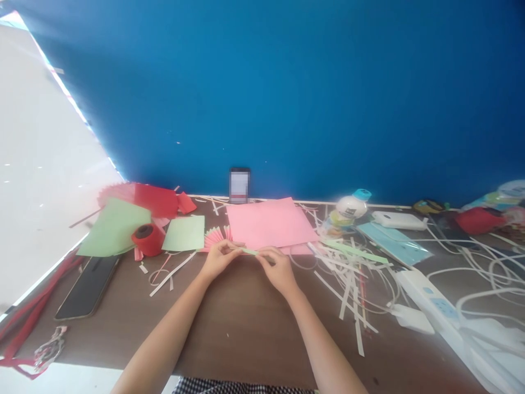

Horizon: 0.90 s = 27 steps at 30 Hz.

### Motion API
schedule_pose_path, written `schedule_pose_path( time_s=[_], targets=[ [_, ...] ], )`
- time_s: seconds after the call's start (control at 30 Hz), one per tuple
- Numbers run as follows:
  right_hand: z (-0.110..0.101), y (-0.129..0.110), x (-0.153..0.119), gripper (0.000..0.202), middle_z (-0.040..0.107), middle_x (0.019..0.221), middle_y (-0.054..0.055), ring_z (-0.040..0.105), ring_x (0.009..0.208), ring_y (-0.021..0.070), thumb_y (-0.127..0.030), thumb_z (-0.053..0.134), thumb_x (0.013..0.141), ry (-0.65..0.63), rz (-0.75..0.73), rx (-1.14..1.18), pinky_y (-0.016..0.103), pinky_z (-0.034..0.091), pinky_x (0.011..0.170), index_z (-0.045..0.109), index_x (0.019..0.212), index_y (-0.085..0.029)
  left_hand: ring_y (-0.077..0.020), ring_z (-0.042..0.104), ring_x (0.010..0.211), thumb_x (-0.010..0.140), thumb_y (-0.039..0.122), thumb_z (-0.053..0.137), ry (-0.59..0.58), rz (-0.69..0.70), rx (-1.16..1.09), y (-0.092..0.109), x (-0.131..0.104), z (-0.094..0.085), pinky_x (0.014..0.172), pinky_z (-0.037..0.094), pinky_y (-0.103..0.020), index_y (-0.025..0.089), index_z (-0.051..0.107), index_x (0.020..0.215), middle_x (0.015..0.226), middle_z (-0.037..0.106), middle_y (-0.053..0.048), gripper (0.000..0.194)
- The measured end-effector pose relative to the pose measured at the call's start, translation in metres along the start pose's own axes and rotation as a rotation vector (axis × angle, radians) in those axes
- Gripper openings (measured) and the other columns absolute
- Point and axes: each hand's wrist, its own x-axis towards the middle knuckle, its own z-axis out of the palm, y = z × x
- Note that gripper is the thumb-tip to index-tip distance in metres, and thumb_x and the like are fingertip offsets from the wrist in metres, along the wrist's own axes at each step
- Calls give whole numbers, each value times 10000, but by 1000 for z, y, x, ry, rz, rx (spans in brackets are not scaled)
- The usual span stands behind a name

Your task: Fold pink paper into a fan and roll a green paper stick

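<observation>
A narrow light-green paper strip (250, 251) spans the gap between my two hands. My left hand (220, 258) pinches its left end between thumb and fingers. At the other end, my right hand (278, 268) is closed on it in a similar pinch. Just beyond the hands lie pink paper sheets (268, 224). A pleated pink paper fan (215, 236) sits beside my left hand, partly covered by it. To its left is a square of green paper (185, 232).
Scissors (158, 277), a red spool (148, 239) and a dark phone (88, 287) lie left. Another phone (239, 186) leans on the blue wall. White paper strips (348, 279), a bottle (348, 210), cables and a power strip (435, 303) crowd the right.
</observation>
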Motion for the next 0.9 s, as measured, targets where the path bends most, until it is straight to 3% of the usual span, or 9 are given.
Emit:
schedule_pose_path(
  time_s=[0.23,0.37,0.5,0.7,0.9],
  targets=[
    [7,-4,1,114,637,707,40,597,702,173,-274,569,726,44,137,112,309,479,683,600,662,-186,-199,612,851,649,275,660,50,61,-30,5,-1,4,791,475,-360,134,559,642,874,647,-90,173],
    [9,-6,1,150,658,726,42,615,703,178,-299,592,693,55,237,191,328,489,707,615,776,-175,-199,613,836,645,284,661,70,66,-69,3,0,5,770,484,-354,131,564,669,862,645,-88,183],
    [11,-9,2,167,679,766,62,631,730,206,-293,590,691,-13,287,240,356,496,706,652,789,-173,-203,617,829,625,270,677,101,36,-130,1,2,7,732,496,-331,128,572,694,839,652,-83,190],
    [16,-11,2,134,681,715,56,628,680,209,-291,597,685,-27,287,261,357,496,670,660,696,-174,-196,630,797,597,273,708,191,-97,-348,-2,2,14,741,488,-341,155,527,1047,780,670,-60,499],
    [19,-13,2,151,677,725,52,620,681,192,-297,592,694,-75,334,395,332,492,656,657,729,-165,-204,630,798,611,328,696,208,-197,-451,-4,4,12,763,485,-344,107,631,756,761,673,-80,273]
  ],
)
